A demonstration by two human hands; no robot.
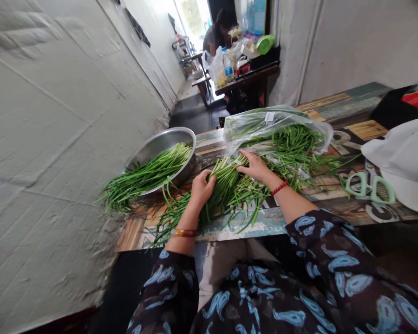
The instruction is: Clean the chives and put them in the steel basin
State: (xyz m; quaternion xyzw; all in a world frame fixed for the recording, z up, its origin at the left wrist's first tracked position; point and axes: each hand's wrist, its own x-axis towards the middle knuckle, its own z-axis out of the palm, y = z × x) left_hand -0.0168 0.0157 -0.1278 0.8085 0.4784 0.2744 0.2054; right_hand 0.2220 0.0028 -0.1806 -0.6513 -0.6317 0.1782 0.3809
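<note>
A bunch of chives (230,195) on the table (240,225) is gripped by the left hand (202,188), with the right hand (256,167) laid open on it. A steel bowl (163,141) of chives is left of the hands; a plastic bag (275,125) lies beyond them.

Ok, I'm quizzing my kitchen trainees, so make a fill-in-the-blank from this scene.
The right hand wears a red ____ bracelet.
The steel bowl sits nearer the ____ hand.
Green stalks lie under both hands, and more spill from a clear plastic ____.

Missing words: beaded; left; bag.
</note>
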